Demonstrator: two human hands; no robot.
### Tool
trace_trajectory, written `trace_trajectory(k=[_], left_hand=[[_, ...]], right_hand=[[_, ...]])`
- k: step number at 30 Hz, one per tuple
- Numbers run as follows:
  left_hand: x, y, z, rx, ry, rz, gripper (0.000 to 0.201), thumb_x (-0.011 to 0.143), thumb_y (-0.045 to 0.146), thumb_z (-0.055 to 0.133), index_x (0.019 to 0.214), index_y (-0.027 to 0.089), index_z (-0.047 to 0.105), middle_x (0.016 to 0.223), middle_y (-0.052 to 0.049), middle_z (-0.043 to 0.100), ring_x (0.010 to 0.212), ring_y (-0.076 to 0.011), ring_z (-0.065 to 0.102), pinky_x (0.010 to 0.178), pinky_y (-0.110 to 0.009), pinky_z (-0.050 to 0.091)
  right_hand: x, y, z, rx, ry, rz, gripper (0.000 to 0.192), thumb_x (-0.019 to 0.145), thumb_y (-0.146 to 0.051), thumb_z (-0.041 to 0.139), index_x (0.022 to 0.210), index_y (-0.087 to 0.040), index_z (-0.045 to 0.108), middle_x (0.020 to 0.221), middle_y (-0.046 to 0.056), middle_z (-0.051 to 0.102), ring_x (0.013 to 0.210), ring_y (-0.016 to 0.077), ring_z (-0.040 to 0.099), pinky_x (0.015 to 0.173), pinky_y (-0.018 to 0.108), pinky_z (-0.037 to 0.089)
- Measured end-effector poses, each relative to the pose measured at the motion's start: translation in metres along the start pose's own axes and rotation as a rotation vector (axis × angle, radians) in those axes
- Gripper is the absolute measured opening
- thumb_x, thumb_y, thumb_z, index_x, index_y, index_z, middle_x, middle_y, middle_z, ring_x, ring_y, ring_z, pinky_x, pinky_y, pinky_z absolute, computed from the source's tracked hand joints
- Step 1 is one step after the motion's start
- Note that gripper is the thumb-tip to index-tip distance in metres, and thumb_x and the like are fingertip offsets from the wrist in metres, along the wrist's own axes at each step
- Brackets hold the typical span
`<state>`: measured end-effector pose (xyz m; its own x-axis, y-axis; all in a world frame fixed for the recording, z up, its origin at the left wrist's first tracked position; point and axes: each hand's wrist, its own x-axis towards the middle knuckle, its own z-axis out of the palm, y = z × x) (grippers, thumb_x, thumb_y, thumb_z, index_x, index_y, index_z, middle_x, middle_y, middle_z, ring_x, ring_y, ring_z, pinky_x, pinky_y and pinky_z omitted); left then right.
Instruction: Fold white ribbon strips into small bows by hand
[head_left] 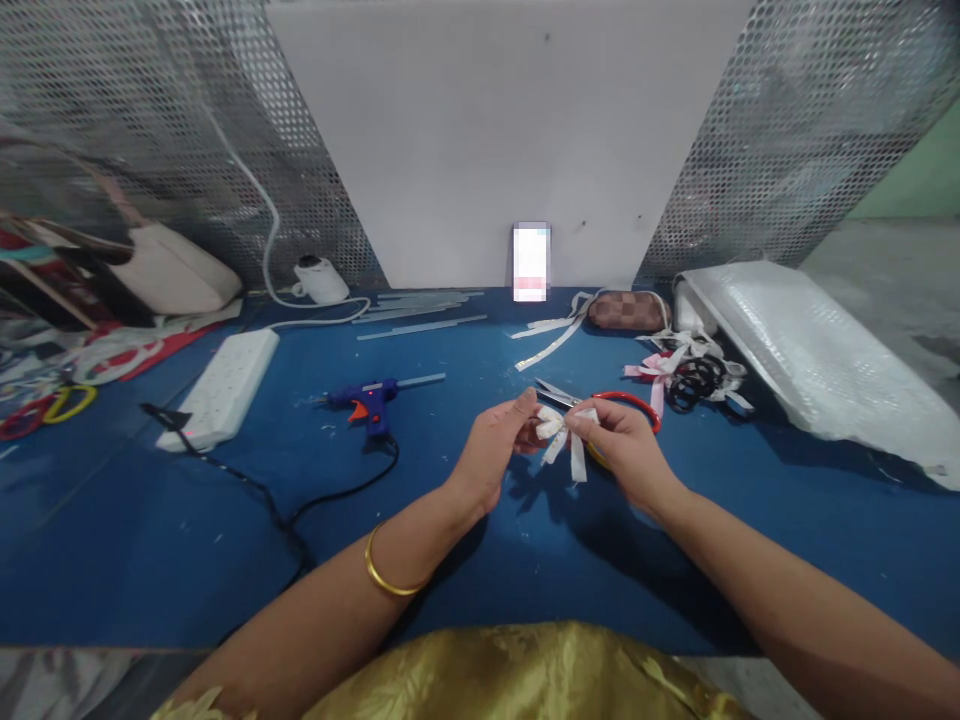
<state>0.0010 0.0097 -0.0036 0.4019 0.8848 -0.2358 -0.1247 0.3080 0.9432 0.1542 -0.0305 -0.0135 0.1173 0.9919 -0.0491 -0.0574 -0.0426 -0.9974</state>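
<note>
Together, two hands point(489, 448) hold one white bow point(553, 425).

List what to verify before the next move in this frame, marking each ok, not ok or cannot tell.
1. White bow in hand: ok, held between left hand and right hand, above the table.
2. Scissors well clear of the hands: not ok, they lie close by, partly hidden by the right hand.
3. Glue gun nozzle pointed away from the hands: ok, it points left.
4. Glue gun hot: cannot tell, nothing visible shows its heat.
5. Loose white ribbon clear of the hands: ok, it lies beyond them.
</note>
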Motion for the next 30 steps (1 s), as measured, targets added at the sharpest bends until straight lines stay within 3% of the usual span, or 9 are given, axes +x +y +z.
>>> trace_trajectory(k=[3, 7, 13, 18, 24, 30], left_hand=[[-0.0022, -0.0019, 0.0018, 0.031, -0.009, 0.005, 0.032, 0.066, 0.045, 0.069, 0.076, 0.015, 0.066, 0.072, -0.003, 0.064, 0.064, -0.0110, 0.056, 0.061, -0.022, 0.041], [-0.0026, -0.0046, 0.0022, 0.012, 0.067, 0.006, 0.026, 0.065, 0.037, 0.071, 0.074, 0.014, 0.064, 0.065, -0.001, 0.062, 0.058, -0.0100, 0.053, 0.059, -0.022, 0.041], [-0.0022, -0.0060, 0.0024, 0.027, -0.022, 0.017, 0.027, 0.067, 0.039, 0.069, 0.073, 0.013, 0.064, 0.065, -0.002, 0.060, 0.058, -0.0097, 0.050, 0.057, -0.022, 0.039], [-0.0031, -0.0070, 0.0028, 0.104, -0.006, 0.055, 0.024, 0.068, 0.036, 0.067, 0.064, 0.014, 0.061, 0.055, 0.001, 0.051, 0.054, -0.0086, 0.044, 0.054, -0.022, 0.035], [-0.0046, -0.0046, 0.0026, 0.070, -0.038, 0.002, 0.031, 0.067, 0.043, 0.068, 0.066, 0.013, 0.064, 0.057, 0.000, 0.053, 0.050, -0.0078, 0.041, 0.048, -0.022, 0.030], [-0.0057, -0.0049, 0.0052, 0.035, -0.082, 0.036, 0.027, 0.066, 0.039, 0.069, 0.063, 0.013, 0.064, 0.055, 0.001, 0.053, 0.051, -0.0074, 0.041, 0.050, -0.020, 0.031]], right_hand=[[-0.0002, 0.0015, 0.0002, -0.012, 0.020, -0.028, 0.021, 0.074, -0.038, 0.064, 0.075, -0.017, 0.064, 0.064, 0.000, 0.058, 0.059, 0.0131, 0.051, 0.056, 0.026, 0.041], [-0.0007, -0.0020, 0.0015, -0.024, -0.025, -0.061, 0.018, 0.078, -0.035, 0.061, 0.074, -0.017, 0.063, 0.067, 0.000, 0.060, 0.061, 0.0117, 0.053, 0.059, 0.024, 0.041], [-0.0016, -0.0055, 0.0043, -0.013, -0.022, -0.079, 0.016, 0.077, -0.033, 0.062, 0.070, -0.019, 0.061, 0.064, -0.001, 0.061, 0.062, 0.0125, 0.056, 0.062, 0.025, 0.043], [-0.0024, -0.0050, 0.0043, -0.055, -0.053, -0.079, 0.018, 0.077, -0.036, 0.061, 0.073, -0.018, 0.061, 0.067, 0.001, 0.061, 0.066, 0.0148, 0.057, 0.066, 0.027, 0.045], [-0.0020, -0.0038, 0.0031, -0.104, 0.016, -0.076, 0.019, 0.076, -0.037, 0.062, 0.073, -0.019, 0.062, 0.066, 0.000, 0.059, 0.060, 0.0133, 0.053, 0.057, 0.026, 0.042], [-0.0036, -0.0037, 0.0046, -0.017, 0.008, -0.083, 0.016, 0.073, -0.034, 0.065, 0.070, -0.018, 0.064, 0.065, 0.001, 0.060, 0.063, 0.0145, 0.054, 0.062, 0.028, 0.043]])
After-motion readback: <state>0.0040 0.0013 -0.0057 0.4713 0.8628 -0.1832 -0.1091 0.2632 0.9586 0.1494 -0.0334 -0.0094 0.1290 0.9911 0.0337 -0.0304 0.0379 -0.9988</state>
